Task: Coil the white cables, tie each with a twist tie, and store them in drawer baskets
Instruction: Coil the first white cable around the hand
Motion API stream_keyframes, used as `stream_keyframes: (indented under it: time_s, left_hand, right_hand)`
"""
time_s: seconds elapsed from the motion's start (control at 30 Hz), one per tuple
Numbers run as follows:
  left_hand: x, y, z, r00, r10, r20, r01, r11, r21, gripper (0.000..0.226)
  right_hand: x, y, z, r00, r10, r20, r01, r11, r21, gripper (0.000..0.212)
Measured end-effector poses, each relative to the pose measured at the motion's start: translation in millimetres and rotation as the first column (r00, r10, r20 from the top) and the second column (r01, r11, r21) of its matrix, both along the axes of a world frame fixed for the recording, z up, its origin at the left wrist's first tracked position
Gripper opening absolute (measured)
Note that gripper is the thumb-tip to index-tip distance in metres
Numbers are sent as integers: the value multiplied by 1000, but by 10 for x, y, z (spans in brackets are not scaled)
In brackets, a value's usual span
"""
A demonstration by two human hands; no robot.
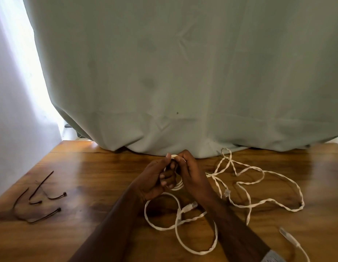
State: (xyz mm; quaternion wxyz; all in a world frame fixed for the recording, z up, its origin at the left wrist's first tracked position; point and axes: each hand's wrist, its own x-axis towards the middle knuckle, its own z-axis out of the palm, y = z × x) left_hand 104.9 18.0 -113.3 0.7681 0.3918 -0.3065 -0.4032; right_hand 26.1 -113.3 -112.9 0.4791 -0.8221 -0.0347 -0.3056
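Observation:
My left hand (155, 178) and my right hand (191, 174) meet over the wooden table (88, 178), both gripping a small coil of white cable (178, 186) held between them. The free length of white cable (245, 184) trails right across the table in loose tangled loops. Another loop of white cable (164, 226) lies under my forearms, with a connector (190, 207) by my right wrist. A second connector (286, 234) rests at the lower right. Three dark ties (39, 203) lie at the table's left.
A pale green curtain (183, 72) hangs behind the table and drapes onto its far edge. A white wall (11, 110) stands at the left, with bright light in the gap beside the curtain.

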Motion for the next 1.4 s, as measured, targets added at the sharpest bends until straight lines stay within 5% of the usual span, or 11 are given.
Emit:
stream_keyframes:
  time_s: [0.27,0.43,0.63,0.77,0.9,1.17,1.4]
  left_hand:
    - [-81,-139,-10,991,23,-134,-32,997,-63,49]
    - [-158,-208,-22,990,129,-54,-132,990,-57,36]
    - [-191,-251,-16,975,222,-9,-222,975,28,39]
    - [-132,-187,6,976,209,-66,-203,975,85,39]
    - [-127,-118,42,993,100,-55,-87,977,196,41]
    - [-135,-114,70,994,-59,-89,71,989,132,59]
    - [-143,-97,40,998,-64,26,62,995,75,28]
  right_hand:
    - [10,100,-20,983,-184,-20,185,969,167,42]
    - [2,108,21,928,-369,43,369,929,15,48]
    - [0,-35,84,988,-157,13,155,985,76,36]
    - [-104,-369,28,998,22,-59,-25,998,-56,30]
    - [-126,-616,32,999,-52,8,53,973,-223,19]
    - [-136,-480,55,990,-84,116,112,957,-267,18]
    - [-96,-445,14,993,-94,64,110,940,-323,14]
